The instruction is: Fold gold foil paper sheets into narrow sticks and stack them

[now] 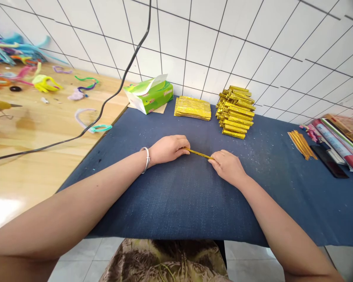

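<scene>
A white tiled wall (253, 47) backs a surface (176, 203) covered in dark blue cloth. Near its middle lies a thin gold strip (198, 153), its long axis running left to right and dipping slightly toward the right. The left hand (169, 149) is closed over its left end and the right hand (228, 166) pinches the right end, so the strip spans the gap between them. Behind it sit a stack of gold folded pieces (237, 111), a flat gold pile (192, 107) and a green tissue box (149, 94).
</scene>
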Available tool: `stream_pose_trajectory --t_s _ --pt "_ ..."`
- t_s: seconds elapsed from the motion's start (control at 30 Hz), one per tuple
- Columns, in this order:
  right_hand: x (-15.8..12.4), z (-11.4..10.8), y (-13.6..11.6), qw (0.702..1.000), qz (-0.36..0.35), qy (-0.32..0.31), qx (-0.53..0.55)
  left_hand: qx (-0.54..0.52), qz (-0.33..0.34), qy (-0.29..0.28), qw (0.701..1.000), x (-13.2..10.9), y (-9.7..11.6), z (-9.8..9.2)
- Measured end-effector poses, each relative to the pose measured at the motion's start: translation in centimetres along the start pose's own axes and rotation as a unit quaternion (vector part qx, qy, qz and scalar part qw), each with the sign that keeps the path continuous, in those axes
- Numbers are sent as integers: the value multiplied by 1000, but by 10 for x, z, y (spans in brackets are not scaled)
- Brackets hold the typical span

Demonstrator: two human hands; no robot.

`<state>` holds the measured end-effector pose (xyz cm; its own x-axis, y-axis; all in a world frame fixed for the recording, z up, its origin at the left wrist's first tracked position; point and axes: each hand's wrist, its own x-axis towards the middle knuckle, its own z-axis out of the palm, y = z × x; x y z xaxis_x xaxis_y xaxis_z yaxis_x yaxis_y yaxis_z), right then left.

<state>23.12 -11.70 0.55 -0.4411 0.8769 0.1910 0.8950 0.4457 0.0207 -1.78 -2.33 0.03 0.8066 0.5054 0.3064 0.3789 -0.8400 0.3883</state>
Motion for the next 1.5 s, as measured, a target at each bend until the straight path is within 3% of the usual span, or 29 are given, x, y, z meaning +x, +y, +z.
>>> stream_pose_trajectory --t_s 0.23,0.47,0.73,1.07,1.5 --pt "0 0 -2 1000 -2 5 17 -9 6 13 1000 2 6 2" --pt "1 -1 -1 997 5 40 62 47 19 41 998 3 13 5" --pt "0 -1 -2 995 -15 58 81 53 21 32 998 3 18 10" --pt "0 -1 -3 997 -35 63 22 43 28 30 998 4 16 8" --pt "0 4 2 995 1 71 65 23 27 0 999 1 15 6"
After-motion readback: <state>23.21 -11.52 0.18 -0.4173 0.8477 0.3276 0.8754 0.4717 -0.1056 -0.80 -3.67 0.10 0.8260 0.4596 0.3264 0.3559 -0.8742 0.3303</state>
